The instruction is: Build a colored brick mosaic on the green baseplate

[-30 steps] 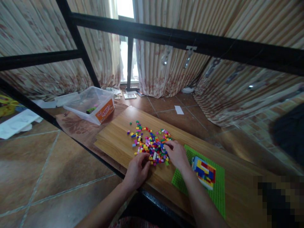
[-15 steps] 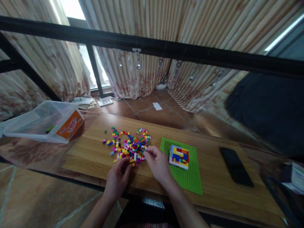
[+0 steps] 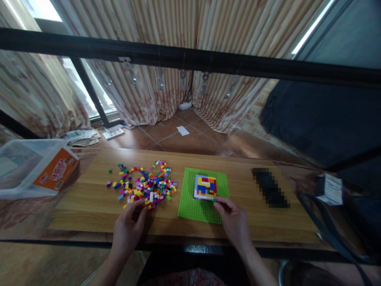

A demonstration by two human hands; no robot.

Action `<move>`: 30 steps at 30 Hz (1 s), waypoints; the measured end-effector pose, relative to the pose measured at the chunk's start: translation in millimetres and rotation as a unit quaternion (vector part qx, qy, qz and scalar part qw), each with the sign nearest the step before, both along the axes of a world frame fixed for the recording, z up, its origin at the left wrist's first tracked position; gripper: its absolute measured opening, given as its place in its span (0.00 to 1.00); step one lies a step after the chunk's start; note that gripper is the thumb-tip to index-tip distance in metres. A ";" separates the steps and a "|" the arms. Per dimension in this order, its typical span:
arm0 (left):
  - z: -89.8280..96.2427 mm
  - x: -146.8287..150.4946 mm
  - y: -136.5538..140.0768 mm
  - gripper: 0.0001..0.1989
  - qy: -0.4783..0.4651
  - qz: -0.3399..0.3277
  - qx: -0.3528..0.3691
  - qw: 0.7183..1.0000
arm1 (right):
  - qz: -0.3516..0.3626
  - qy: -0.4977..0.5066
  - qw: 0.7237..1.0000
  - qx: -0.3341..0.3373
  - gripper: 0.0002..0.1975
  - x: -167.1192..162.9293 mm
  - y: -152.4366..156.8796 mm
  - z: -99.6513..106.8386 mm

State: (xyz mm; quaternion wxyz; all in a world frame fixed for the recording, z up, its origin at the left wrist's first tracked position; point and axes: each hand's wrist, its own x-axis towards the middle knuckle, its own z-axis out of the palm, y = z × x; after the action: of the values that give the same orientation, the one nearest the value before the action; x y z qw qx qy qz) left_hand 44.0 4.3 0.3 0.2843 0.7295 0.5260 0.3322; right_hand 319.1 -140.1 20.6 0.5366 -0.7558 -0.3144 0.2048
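My right hand (image 3: 233,220) pinches a small green toy brick (image 3: 214,200) at the near right corner of a square brick build (image 3: 205,187). The build has a white and pale blue border with red, yellow and blue bricks on top. It sits on a green studded baseplate (image 3: 190,212). My left hand (image 3: 129,224) rests on the table at the near edge of a pile of loose coloured bricks (image 3: 151,186). Its thumb and fingers are curled together; whatever is between the tips, if anything, is too small to make out.
The wooden tabletop (image 3: 89,210) bears everything. At the left stands a clear plastic bin (image 3: 26,184) with an orange label. A black pixelated object (image 3: 269,187) lies at the right. Beyond the table, a dark metal rail (image 3: 166,51) crosses in front of curtains.
My right hand has moved from the brick pile rightward to the build, carrying the green brick. My left hand stays by the pile. The camera view has turned right.
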 end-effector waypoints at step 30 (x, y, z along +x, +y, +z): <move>-0.6 0.2 0.2 0.16 0.020 -0.001 0.037 0.999 | 0.035 -0.272 0.962 0.012 0.10 19.1 37.1 6.9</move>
State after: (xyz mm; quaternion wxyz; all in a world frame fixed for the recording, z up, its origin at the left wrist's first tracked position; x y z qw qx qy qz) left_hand 44.2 4.5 -0.3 0.2470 0.7467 0.5177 0.3368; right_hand 338.2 -102.9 27.5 0.4325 -0.7650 -0.4771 0.0065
